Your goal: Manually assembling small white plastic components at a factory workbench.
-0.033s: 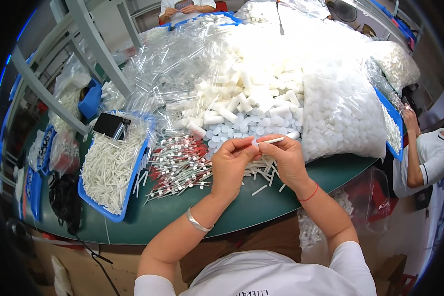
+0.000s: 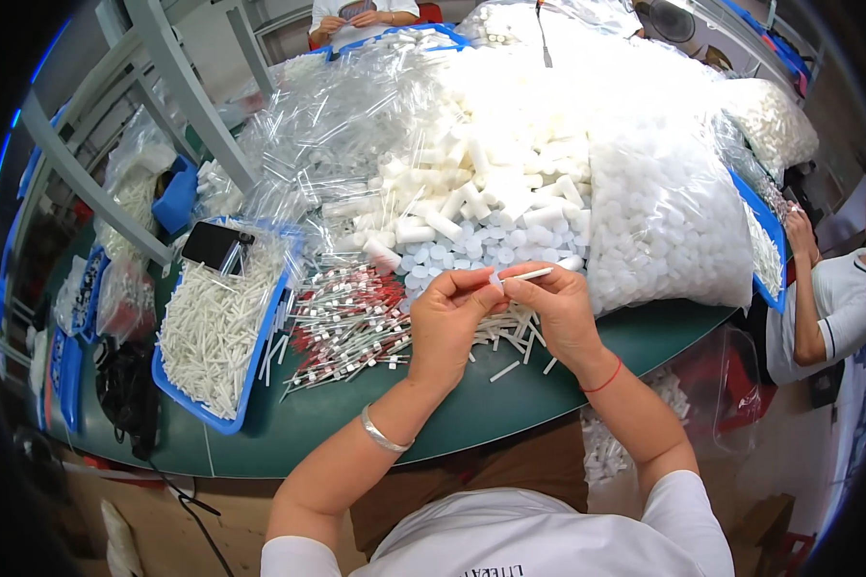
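My left hand [image 2: 452,306] pinches a small translucent white disc [image 2: 496,278] between thumb and fingers. In my right hand [image 2: 556,303] is a thin white stick [image 2: 532,274], held between thumb and forefinger with its inner end at the disc. Whether the two pieces are joined cannot be made out. Both hands hover just over the table's near side. Behind them lies a heap of loose translucent discs [image 2: 471,242]. Thin rods with white blocks and red parts [image 2: 351,322] are piled beside my left hand, and loose white sticks [image 2: 510,337] lie beneath my hands.
A blue tray [image 2: 236,423] of white sticks, with a phone [image 2: 216,246] on it, stands left on the green table [image 2: 433,423]. A bulging clear bag of discs [image 2: 669,221] sits right. White cylinders [image 2: 443,223] are heaped behind. Co-workers sit at right [image 2: 827,308] and far side [image 2: 361,17].
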